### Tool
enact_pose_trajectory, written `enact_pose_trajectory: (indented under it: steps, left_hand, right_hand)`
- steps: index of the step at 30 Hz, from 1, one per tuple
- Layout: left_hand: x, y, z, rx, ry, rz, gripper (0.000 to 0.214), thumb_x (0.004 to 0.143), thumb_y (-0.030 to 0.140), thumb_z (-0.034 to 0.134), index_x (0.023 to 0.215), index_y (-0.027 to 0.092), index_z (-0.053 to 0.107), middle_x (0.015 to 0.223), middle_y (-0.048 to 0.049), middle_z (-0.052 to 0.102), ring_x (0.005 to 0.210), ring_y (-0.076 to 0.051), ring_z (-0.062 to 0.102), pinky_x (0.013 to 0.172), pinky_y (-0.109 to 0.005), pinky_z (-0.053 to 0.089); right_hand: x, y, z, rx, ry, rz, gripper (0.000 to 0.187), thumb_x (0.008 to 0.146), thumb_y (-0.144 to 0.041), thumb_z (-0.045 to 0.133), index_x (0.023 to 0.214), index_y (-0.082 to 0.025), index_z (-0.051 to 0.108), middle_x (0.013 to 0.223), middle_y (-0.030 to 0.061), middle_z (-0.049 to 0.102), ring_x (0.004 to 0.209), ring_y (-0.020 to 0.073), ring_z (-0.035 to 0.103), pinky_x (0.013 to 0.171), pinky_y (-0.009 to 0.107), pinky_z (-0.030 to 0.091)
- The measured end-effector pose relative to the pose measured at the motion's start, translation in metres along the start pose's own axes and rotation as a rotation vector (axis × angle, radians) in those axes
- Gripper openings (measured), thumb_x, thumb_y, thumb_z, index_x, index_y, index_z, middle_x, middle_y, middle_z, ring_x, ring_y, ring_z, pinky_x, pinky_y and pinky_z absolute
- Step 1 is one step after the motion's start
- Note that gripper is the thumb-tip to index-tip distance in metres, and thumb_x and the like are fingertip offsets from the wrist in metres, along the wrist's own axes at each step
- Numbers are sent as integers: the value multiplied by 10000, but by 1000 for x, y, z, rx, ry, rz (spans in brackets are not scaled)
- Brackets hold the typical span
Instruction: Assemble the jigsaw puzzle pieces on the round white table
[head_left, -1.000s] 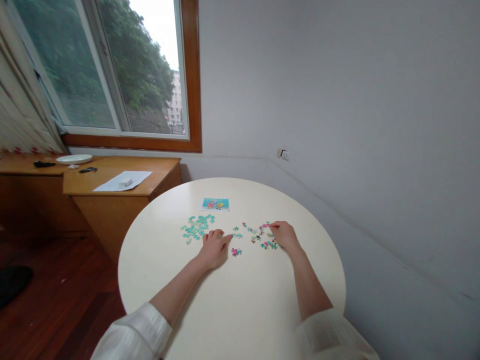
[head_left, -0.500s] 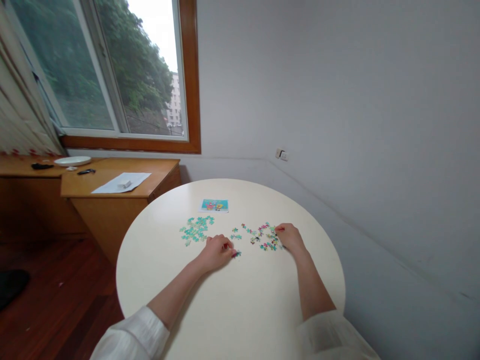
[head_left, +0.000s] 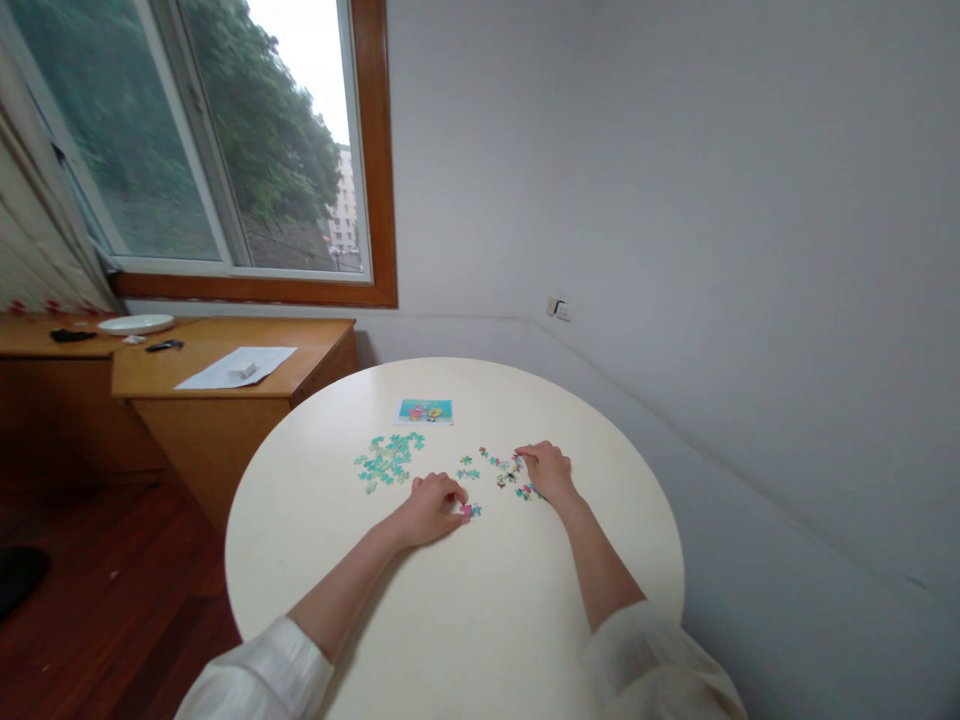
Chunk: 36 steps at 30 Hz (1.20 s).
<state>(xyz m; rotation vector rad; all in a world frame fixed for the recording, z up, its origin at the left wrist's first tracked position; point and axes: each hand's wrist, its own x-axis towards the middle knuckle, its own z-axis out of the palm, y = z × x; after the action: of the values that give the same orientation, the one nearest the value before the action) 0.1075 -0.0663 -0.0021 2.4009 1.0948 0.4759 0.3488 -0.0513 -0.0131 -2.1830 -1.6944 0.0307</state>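
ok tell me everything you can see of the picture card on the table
The picture card is a flat rectangle, apparently paper, printed mostly turquoise with a pink figure and a yellow one, with a pale lower border. It lies face up on the white table, beyond the teal puzzle pieces; nothing else touches it.

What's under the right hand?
Multicoloured puzzle pieces show along the left side of the right hand, on the white table. What lies beneath the palm is covered; can't tell if more pieces are there, or if the fingers pinch one.
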Motion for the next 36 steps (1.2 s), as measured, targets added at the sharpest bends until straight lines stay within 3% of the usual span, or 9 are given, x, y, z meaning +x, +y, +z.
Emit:
enact_pose_trajectory:
  steps: [6,11,17,36]
  left_hand:
    - [-1,0,-2,-5,-6,24,168,715,313,578,828,192,603,798,-16,558,819,-167,481,804,-326,316]
    - [-1,0,-3,-9,-22,26,176,714,321,582,836,198,607,807,-17,560,823,-166,482,805,-324,314]
    - [-1,3,-5,-8,-38,16,167,719,314,577,834,197,609,792,-14,555,815,-162,476,809,-324,313]
    - [-1,2,-6,-15,-22,14,199,729,361,565,825,196,623,779,-9,576,774,-146,486,779,-296,323]
  right_hand:
    - [0,-5,2,-11,-11,-12,329,838,-194,382,906,-312,682,989,38,606,940,174,522,792,311,330]
    - [-1,-4,2,11,10,-18,216,797,-273,478,893,-266,672,961,40,622,938,181,535,792,313,321]
    - [-1,-6,1,50,-20,14,206,780,-315,499,859,-251,678,919,20,660,898,164,564,793,306,315]
    - [5,-5,16,22,-16,50,204,790,-290,489,931,-248,631,999,49,586,968,194,520,794,313,349]
